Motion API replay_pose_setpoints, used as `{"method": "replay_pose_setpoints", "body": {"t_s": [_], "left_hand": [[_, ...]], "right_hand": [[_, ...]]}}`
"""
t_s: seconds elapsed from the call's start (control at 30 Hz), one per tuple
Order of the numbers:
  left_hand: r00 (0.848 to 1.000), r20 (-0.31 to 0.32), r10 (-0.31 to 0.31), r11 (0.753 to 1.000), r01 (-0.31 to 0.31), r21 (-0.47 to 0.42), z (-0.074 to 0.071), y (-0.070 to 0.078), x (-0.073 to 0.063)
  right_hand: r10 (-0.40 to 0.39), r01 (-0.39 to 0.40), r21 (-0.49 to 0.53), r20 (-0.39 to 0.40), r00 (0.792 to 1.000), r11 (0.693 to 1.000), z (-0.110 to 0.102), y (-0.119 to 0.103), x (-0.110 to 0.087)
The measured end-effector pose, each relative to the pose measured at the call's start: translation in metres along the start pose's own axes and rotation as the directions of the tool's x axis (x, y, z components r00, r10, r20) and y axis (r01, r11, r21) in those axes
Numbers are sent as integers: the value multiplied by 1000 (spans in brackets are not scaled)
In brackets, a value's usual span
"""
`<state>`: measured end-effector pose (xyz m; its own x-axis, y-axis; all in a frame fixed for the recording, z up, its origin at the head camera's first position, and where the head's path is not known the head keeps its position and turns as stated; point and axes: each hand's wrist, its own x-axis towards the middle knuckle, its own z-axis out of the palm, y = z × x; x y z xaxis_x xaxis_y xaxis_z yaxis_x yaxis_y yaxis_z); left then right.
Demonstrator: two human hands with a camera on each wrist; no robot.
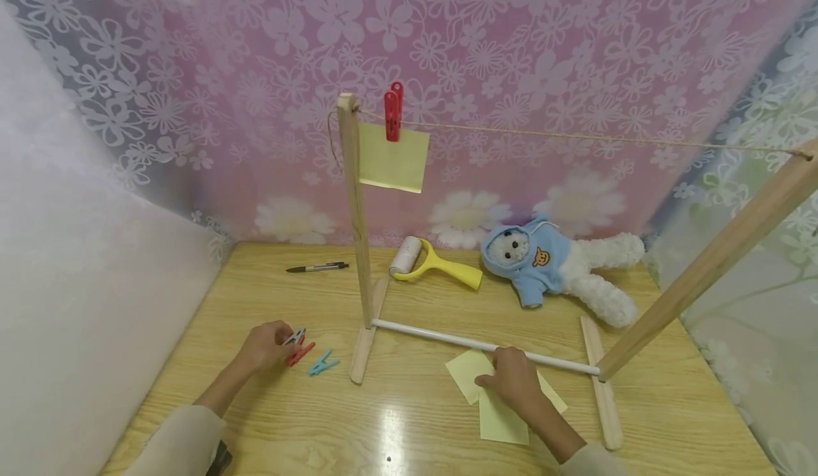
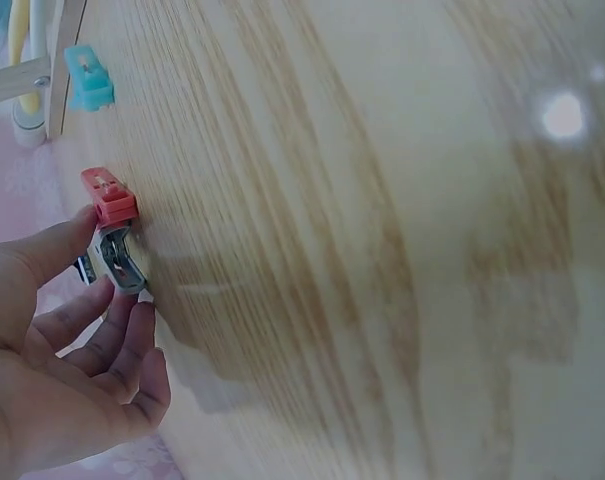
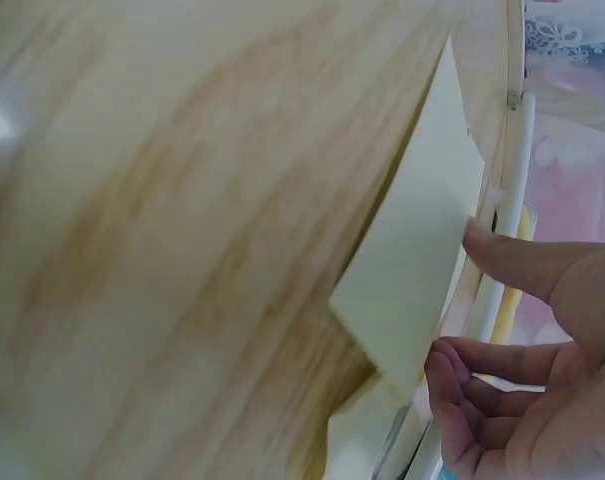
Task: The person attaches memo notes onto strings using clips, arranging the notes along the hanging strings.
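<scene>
On the left of the table, my left hand [image 1: 265, 346] pinches a grey clothespin [image 2: 119, 262] between thumb and fingers. Right beside it lies a red clothespin [image 2: 109, 197], with the thumb tip at its edge. A light-blue clothespin [image 1: 323, 364] is a little farther right. My right hand [image 1: 511, 379] is over several yellow sticky notes, its thumb and curled fingertips at the far edge of the front sticky note [image 3: 407, 240]. Another sticky note [image 1: 465, 373] shows behind that hand. A red clothespin [image 1: 393, 115] clips a sticky note [image 1: 394, 163] to the string.
A wooden frame with a left post [image 1: 355, 213], a right post [image 1: 709, 263] and a white crossbar [image 1: 447, 336] holds the string [image 1: 549, 133]. Behind it lie a pen [image 1: 317, 267], a yellow-handled lint roller [image 1: 447, 266] and a plush toy in a blue hoodie [image 1: 543, 256].
</scene>
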<state>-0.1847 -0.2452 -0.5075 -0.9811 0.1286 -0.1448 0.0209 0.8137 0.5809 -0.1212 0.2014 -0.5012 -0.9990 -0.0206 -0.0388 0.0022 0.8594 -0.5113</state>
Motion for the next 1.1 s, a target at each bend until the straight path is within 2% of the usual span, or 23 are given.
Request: {"method": "replay_pose_setpoints", "body": {"t_s": [0.13, 0.23, 0.4, 0.6, 0.87, 1.1], "left_hand": [[1000, 1, -18, 1000, 18, -2, 0, 0, 0], [999, 12, -32, 999, 32, -37, 0, 0, 0], [999, 35, -34, 994, 38, -103, 1, -3, 1], [998, 48, -28, 989, 34, -142, 1, -5, 2], [999, 35, -39, 984, 45, -170, -2, -3, 0], [999, -3, -47, 990, 47, -133, -4, -5, 1]], "right_hand": [[15, -15, -19, -3, 1000, 1000, 0, -3, -2], [35, -35, -3, 3, 999, 999, -1, -4, -1], [51, -52, 34, 9, 999, 998, 0, -2, 0], [51, -52, 100, 14, 999, 994, 2, 3, 1], [5, -20, 257, 60, 998, 966, -6, 6, 8], [-53, 41, 260, 38, 998, 965, -20, 2, 13]]}}
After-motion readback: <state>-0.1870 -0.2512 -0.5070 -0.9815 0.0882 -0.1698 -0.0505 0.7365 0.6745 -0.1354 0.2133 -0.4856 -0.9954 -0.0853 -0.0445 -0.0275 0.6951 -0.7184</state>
